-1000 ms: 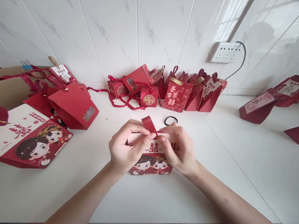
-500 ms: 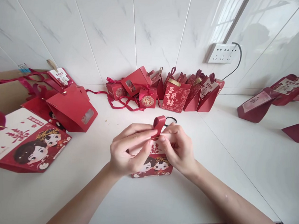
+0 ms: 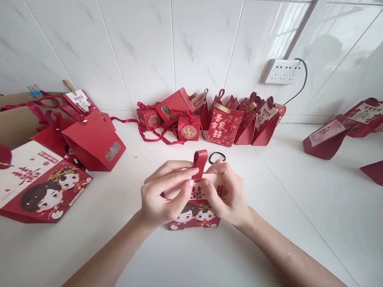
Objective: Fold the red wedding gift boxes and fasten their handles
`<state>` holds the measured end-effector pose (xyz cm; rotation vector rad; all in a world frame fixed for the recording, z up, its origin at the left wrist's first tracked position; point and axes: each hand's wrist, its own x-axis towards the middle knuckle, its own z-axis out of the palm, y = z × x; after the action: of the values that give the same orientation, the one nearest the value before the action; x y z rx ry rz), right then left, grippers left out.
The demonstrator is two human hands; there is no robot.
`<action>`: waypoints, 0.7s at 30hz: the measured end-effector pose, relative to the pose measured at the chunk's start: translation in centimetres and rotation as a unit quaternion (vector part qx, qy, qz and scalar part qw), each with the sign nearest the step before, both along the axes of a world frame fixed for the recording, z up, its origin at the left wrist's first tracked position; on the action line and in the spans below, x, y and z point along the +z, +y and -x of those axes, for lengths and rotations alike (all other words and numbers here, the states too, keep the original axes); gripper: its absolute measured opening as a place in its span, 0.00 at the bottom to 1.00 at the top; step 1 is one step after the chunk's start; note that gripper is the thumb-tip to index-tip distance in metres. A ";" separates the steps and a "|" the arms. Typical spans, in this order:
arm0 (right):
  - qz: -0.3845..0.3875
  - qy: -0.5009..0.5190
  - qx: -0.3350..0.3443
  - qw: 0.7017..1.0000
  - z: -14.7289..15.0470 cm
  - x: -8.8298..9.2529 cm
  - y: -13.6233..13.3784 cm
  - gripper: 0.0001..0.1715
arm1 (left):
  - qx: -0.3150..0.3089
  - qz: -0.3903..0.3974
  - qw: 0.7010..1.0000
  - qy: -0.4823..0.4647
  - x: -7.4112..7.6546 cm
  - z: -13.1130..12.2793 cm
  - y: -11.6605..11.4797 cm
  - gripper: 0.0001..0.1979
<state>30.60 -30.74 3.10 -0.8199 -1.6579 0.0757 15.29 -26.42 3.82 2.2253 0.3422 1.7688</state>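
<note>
Now the red ribbon loop (image 3: 201,160) stands upright; a second ago it leaned left. Seems nearly seated. Left hand (image 3: 164,195) pinches near its base; right hand (image 3: 230,196) grips the top edge of the box (image 3: 195,217), on the table (image 3: 180,263) between them.

The hands (image 3: 167,193) (image 3: 229,194) hide part of the illustrated box (image 3: 204,217).

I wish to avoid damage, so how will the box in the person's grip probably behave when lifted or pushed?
The box looks like thin printed card: probably light, and it may crease if squeezed. Its straight bottom edge on the table suggests sliding rather than rolling. Its red ribbon loop, curved at the top, is likely flexible.
</note>
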 end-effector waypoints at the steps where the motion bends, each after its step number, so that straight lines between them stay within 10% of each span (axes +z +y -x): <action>1: 0.001 -0.002 -0.001 1.000 0.0 0.0 0.0 0.08 | 0.002 0.002 1.000 0.000 0.0 0.0 0.0 0.20; 21: 0.018 0.007 -0.002 1.000 0.2 0.0 0.1 0.07 | 0.020 0.014 1.000 0.002 0.4 -0.1 -0.3 0.16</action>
<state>30.39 -30.69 3.08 -0.8489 -1.6462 0.1078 15.35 -26.69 4.26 2.2188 0.4133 1.7692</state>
